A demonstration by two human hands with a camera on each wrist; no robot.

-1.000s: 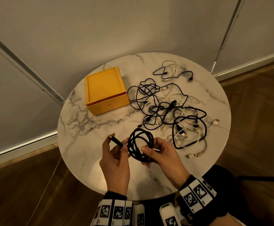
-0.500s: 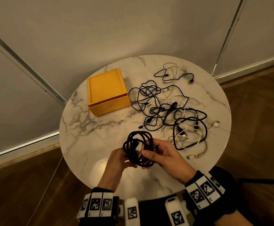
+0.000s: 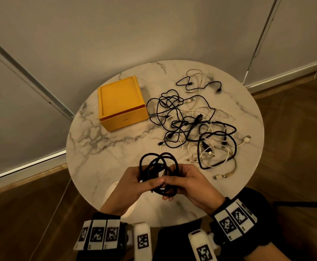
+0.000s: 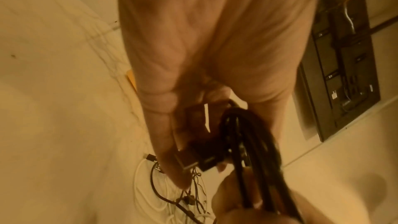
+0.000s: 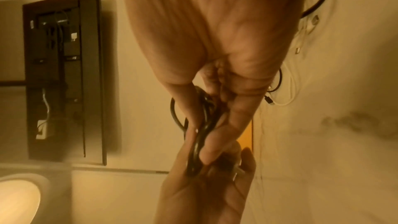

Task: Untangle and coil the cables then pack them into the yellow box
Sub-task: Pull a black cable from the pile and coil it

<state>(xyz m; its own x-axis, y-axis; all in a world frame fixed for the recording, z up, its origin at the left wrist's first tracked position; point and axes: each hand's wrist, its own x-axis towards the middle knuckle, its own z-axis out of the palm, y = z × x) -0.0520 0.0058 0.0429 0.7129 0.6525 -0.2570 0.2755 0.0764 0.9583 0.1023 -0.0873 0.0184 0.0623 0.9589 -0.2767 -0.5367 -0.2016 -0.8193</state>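
A coiled black cable (image 3: 158, 167) is held above the near part of the round marble table (image 3: 105, 147). My left hand (image 3: 138, 180) grips the coil's left side and holds its plug end (image 4: 204, 161) in the fingers. My right hand (image 3: 184, 180) pinches the coil's right side (image 5: 200, 135) between thumb and fingers. The yellow box (image 3: 121, 102) stands closed at the table's far left. A tangle of black and white cables (image 3: 195, 127) lies on the right half of the table.
A small black and white cable pair (image 3: 197, 83) lies at the table's far edge. A loose white plug end (image 3: 223, 176) lies near the right hand. Wooden floor (image 3: 295, 147) surrounds the table, with grey walls behind.
My left hand, which held the cable's free end out to the left, has come in against the coil and now grips it with the plug tucked in. The right hand kept its hold.
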